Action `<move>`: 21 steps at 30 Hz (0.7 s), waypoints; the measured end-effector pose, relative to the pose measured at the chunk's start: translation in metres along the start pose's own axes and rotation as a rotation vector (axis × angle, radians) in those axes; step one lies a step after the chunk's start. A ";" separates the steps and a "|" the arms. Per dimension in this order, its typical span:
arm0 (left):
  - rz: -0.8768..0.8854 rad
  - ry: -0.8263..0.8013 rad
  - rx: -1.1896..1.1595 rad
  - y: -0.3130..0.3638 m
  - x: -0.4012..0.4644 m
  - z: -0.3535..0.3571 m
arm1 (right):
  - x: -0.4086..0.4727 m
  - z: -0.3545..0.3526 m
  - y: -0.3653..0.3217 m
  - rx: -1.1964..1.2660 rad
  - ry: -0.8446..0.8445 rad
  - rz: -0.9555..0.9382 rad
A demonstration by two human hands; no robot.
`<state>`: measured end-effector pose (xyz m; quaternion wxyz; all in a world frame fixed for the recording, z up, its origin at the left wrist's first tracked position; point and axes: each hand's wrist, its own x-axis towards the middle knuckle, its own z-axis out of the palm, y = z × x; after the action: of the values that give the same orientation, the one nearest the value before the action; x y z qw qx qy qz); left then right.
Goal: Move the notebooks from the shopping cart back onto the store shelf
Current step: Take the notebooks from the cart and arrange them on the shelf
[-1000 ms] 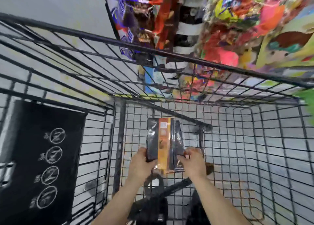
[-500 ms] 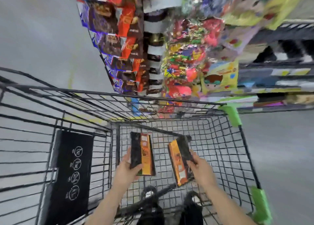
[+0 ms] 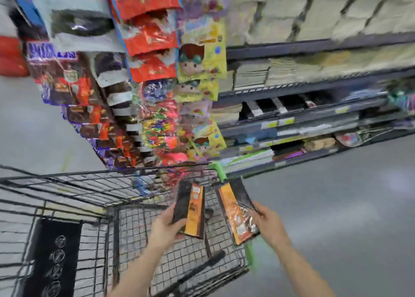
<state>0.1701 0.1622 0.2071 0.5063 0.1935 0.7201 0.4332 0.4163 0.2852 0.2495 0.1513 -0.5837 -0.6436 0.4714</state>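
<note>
I hold two black-and-orange notebooks above the right end of the wire shopping cart (image 3: pixel 67 184). My left hand (image 3: pixel 165 227) grips the lower end of one notebook (image 3: pixel 190 209), which stands nearly upright. My right hand (image 3: pixel 269 222) grips the right edge of the other notebook (image 3: pixel 235 213), tilted to the right and over the cart's rim. The store shelf (image 3: pixel 314 47) with stacked notebooks and paper rises to the upper right, beyond the cart. The picture is blurred.
Hanging bags of candy and snacks (image 3: pixel 146 67) fill a rack straight ahead, left of the shelf. A black sign panel (image 3: pixel 54 258) hangs on the cart's left side. Green corner guards (image 3: pixel 219 171) mark the cart's right corners. Grey floor (image 3: pixel 336 207) lies to the right.
The two notebooks, held together low in the cart a second ago, have been split, one per hand, and lifted up and right. My view has swung up toward the shelf.
</note>
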 end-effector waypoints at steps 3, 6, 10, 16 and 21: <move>0.043 0.027 -0.051 0.023 -0.012 0.057 | -0.004 -0.064 0.017 0.122 0.014 -0.037; 0.116 0.083 -0.084 0.042 -0.025 0.123 | 0.001 -0.130 0.053 0.204 0.054 -0.024; 0.220 0.087 -0.007 0.061 -0.033 0.208 | 0.011 -0.213 0.102 0.221 0.122 -0.001; 0.252 0.039 0.027 0.098 -0.033 0.307 | 0.029 -0.300 0.151 0.258 0.199 0.037; 0.243 -0.039 0.100 0.125 -0.006 0.358 | 0.050 -0.348 0.172 0.407 0.235 0.110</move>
<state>0.4737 0.3798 0.2724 0.4538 0.3129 0.7020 0.4509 0.7665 0.4581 0.2743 0.3137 -0.6263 -0.4804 0.5278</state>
